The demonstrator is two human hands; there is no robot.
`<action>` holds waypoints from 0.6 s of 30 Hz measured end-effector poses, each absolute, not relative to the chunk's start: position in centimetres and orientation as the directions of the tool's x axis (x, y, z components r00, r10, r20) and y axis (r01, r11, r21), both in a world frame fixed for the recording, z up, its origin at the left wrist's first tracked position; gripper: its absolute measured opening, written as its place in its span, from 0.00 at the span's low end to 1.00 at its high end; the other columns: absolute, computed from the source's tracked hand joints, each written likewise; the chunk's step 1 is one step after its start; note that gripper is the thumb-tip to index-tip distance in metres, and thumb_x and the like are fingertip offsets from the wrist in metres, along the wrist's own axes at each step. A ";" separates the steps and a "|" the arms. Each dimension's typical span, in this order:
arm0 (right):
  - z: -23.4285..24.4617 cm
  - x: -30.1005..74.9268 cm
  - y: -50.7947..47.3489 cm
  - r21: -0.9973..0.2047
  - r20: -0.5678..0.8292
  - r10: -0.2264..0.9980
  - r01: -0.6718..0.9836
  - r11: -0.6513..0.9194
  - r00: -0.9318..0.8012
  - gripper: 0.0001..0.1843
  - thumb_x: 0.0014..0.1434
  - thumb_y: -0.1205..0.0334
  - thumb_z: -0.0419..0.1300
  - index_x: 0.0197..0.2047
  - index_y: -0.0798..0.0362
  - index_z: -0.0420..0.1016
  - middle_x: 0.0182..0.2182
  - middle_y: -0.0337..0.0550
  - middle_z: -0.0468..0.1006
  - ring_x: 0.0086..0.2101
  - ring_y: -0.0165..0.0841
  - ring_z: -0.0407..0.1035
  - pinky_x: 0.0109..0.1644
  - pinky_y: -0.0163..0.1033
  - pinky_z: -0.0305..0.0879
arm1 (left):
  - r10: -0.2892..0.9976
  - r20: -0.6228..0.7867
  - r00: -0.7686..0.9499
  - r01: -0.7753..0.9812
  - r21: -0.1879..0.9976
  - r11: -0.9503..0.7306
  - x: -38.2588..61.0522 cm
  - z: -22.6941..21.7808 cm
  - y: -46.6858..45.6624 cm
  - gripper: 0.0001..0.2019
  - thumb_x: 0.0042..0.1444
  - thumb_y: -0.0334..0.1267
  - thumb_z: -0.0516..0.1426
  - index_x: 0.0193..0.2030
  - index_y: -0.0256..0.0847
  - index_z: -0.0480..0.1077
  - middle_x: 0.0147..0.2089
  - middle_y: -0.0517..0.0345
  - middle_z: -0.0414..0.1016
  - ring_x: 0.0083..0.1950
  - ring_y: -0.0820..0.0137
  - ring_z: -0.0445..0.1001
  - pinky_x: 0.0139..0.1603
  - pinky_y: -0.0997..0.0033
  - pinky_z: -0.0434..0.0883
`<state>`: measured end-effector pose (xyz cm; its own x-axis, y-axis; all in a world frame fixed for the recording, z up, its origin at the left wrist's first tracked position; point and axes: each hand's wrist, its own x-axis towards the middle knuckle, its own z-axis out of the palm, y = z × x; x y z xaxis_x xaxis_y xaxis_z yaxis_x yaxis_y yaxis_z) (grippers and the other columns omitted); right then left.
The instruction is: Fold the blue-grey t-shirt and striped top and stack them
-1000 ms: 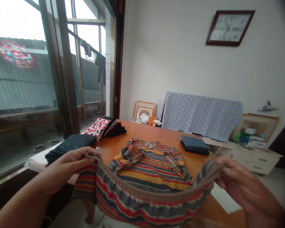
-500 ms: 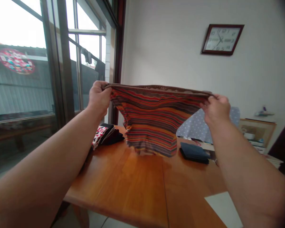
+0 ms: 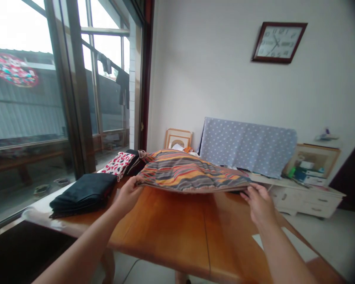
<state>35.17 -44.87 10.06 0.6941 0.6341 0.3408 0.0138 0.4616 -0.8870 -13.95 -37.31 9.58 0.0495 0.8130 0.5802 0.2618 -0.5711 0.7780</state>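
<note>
The left hand [image 3: 127, 196] pinches the near edge of a striped knit top [image 3: 192, 175], which billows just ahead of both hands, low over the tabletop [image 3: 165, 225]. The right hand [image 3: 258, 204] sits at the other end of that edge, its fingers seemingly on the hem, though the grip is hard to make out. Left of the left hand lies a folded black cloth [image 3: 83, 192], with a red-and-white patterned cloth [image 3: 117, 165] farther ahead.

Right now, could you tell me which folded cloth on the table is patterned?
The red-and-white patterned cloth, far along the window side; the black folded pile in front of it is plain.
</note>
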 end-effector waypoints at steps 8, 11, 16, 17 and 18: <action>0.2 34.8 -48.3 -0.997 0.063 0.761 0.003 0.080 0.646 0.24 0.44 0.48 0.68 0.42 0.51 0.73 0.28 0.39 0.79 0.30 0.35 0.76 0.33 0.37 0.73 | 0.865 0.473 0.168 0.442 0.748 -0.495 -14.7 2.2 -38.7 0.08 0.53 0.40 0.56 0.38 0.41 0.73 0.42 0.53 0.78 0.46 0.60 0.75 0.51 0.60 0.72; -0.9 35.3 -49.6 -1.000 0.015 0.756 0.003 0.018 0.654 0.27 0.43 0.48 0.68 0.44 0.52 0.73 0.29 0.41 0.81 0.31 0.37 0.78 0.32 0.37 0.72 | 0.897 0.424 0.122 0.470 0.771 -0.429 -15.1 2.2 -39.8 0.09 0.50 0.40 0.57 0.37 0.41 0.73 0.38 0.55 0.77 0.43 0.61 0.75 0.47 0.62 0.73; -0.9 36.0 -52.2 -0.997 0.025 0.763 0.073 -0.029 0.646 0.29 0.44 0.46 0.67 0.45 0.54 0.74 0.30 0.44 0.82 0.30 0.38 0.78 0.31 0.37 0.71 | 0.923 0.384 0.035 0.465 0.811 -0.355 -15.4 3.1 -42.3 0.10 0.48 0.42 0.57 0.35 0.42 0.72 0.32 0.60 0.76 0.35 0.65 0.74 0.39 0.68 0.72; -0.7 36.0 -52.9 -0.996 0.030 0.765 0.086 -0.034 0.644 0.28 0.44 0.46 0.67 0.45 0.54 0.74 0.30 0.45 0.82 0.29 0.37 0.77 0.30 0.37 0.70 | 0.924 0.380 0.026 0.466 0.814 -0.348 -15.5 3.2 -42.9 0.10 0.48 0.43 0.57 0.35 0.42 0.72 0.31 0.60 0.75 0.35 0.65 0.74 0.38 0.68 0.72; -0.6 36.0 -53.5 -0.994 0.031 0.767 0.097 -0.040 0.641 0.28 0.45 0.46 0.67 0.45 0.54 0.74 0.30 0.45 0.82 0.28 0.36 0.76 0.30 0.37 0.70 | 0.926 0.377 0.022 0.469 0.814 -0.342 -15.6 3.3 -43.4 0.10 0.48 0.44 0.57 0.36 0.42 0.72 0.31 0.60 0.75 0.35 0.65 0.74 0.37 0.68 0.72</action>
